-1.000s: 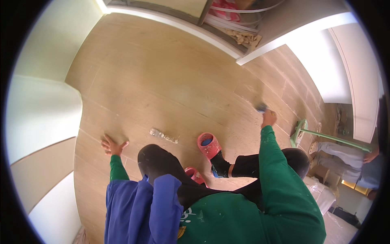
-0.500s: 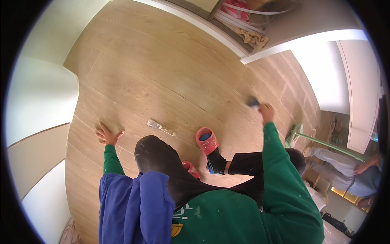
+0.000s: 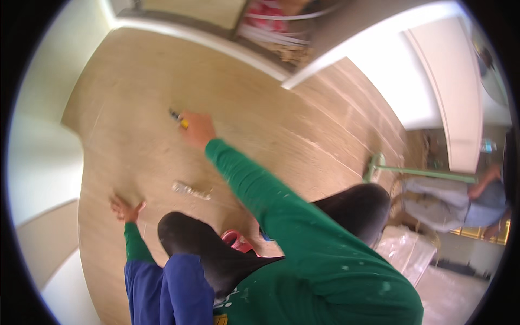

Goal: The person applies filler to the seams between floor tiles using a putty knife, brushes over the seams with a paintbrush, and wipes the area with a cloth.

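My right hand (image 3: 196,127) reaches across the wood-look floor (image 3: 124,76), closed around a small tool (image 3: 178,118) with a dark end and a yellow part; motion blurs it. My left hand (image 3: 125,208) rests on the floor at lower left, fingers spread and holding nothing. Between my arms lies a narrow, crumpled-looking whitish piece (image 3: 189,190) that I cannot make out. A pink slipper (image 3: 233,239) shows beside my bent knee (image 3: 179,233).
Pale walls (image 3: 43,162) border the left. A white-trimmed cabinet opening (image 3: 281,32) lies ahead, a white panel (image 3: 444,97) at right. Another person in grey trousers (image 3: 439,206) is by a green long-handled tool (image 3: 417,173). Plastic-wrapped items (image 3: 403,252) lie at lower right.
My right hand has swept from the right to the upper middle with the tool, my arm now crossing my body. The view has shifted; my left hand stays on the floor.
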The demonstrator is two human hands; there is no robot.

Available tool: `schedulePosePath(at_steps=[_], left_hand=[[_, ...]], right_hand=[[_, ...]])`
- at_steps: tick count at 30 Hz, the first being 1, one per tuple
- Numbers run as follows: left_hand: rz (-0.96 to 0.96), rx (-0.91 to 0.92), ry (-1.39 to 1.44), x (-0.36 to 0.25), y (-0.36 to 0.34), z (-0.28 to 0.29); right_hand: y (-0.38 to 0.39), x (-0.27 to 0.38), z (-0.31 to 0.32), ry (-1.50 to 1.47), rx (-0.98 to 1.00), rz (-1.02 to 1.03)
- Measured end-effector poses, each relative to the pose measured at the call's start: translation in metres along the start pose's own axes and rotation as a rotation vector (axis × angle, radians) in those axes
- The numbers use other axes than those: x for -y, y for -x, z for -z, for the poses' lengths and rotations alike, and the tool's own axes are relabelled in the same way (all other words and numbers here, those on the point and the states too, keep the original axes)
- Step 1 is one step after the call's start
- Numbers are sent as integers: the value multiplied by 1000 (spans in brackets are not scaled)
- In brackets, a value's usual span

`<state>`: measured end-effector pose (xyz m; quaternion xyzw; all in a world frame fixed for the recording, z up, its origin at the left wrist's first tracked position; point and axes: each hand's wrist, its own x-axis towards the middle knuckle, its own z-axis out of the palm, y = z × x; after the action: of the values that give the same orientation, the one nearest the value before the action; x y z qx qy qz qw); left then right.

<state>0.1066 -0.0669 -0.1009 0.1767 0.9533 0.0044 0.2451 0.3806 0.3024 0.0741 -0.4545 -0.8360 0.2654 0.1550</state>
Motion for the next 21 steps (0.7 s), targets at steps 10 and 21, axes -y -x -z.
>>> schedulePosePath(at_steps=[10,21], left_hand=[[53,12,-70,-14,17,40],[-966,332,22,-109,182,-57]], right_hand=[[169,-165,133,132,-421,-554],[127,-89,83,-11,-88,-254]])
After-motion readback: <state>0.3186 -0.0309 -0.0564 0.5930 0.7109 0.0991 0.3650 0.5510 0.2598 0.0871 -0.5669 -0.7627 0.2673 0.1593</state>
